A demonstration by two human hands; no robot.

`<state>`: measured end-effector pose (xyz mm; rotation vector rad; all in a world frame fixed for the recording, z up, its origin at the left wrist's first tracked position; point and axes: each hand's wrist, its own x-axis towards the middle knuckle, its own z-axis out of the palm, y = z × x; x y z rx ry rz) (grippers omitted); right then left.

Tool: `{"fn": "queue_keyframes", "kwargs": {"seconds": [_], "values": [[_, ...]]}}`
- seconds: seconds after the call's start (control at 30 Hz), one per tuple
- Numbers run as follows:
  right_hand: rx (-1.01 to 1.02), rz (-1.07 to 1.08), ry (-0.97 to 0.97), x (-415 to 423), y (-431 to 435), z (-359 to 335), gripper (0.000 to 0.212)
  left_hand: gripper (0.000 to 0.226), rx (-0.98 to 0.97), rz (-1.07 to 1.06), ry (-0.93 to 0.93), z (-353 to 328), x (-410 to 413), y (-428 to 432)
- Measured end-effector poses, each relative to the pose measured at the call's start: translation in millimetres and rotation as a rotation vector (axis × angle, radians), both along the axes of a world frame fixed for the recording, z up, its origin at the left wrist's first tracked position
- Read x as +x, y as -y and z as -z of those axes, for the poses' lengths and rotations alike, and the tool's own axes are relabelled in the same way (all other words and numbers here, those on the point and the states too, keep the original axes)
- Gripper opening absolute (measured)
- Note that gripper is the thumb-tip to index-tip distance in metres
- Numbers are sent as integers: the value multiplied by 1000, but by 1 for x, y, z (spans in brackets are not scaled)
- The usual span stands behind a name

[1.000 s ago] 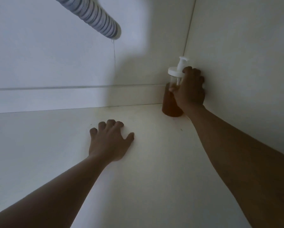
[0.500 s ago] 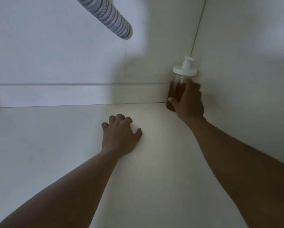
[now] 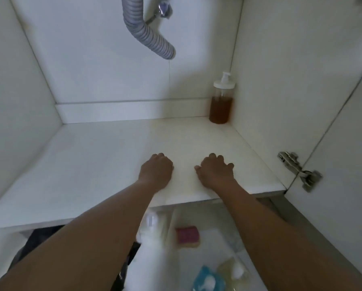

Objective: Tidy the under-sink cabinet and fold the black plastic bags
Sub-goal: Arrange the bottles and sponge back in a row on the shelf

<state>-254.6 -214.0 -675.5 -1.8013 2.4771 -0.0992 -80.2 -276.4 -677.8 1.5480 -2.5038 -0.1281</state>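
White laminate cabinet floor [image 3: 87, 164] carries a clear pump bottle of amber liquid [image 3: 221, 103], upper right. Mid-frame, left hand [image 3: 156, 172] and right hand [image 3: 215, 171] rest on it, fingers loosely curled, empty. Black plastic bags [image 3: 39, 236], lower left, seem unfolded; tidying looks barely begun

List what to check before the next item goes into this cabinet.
1. Hands free: ok; left hand and right hand rest on the cabinet floor, holding nothing.
2. Pump bottle upright in back right corner: ok.
3. Drain hose hanging above the floor: ok.
4. White bottle and pink sponge put away: not ok, both outside.
5. Black bags folded: cannot tell, mostly hidden.
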Motion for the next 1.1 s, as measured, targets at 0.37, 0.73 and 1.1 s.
{"fn": "queue_keyframes", "kwargs": {"seconds": [0.37, 0.73, 1.1], "values": [[-9, -123, 75, 19, -111, -8, 47, 45, 9, -26, -139, -5, 48, -108], [154, -278, 112, 45, -203, 74, 86, 61, 109, -450, -496, 108, 69, -180], [168, -19, 229, 3, -225, 115, 130, 93, 392, -572, -845, 144, 49, -135]]}}
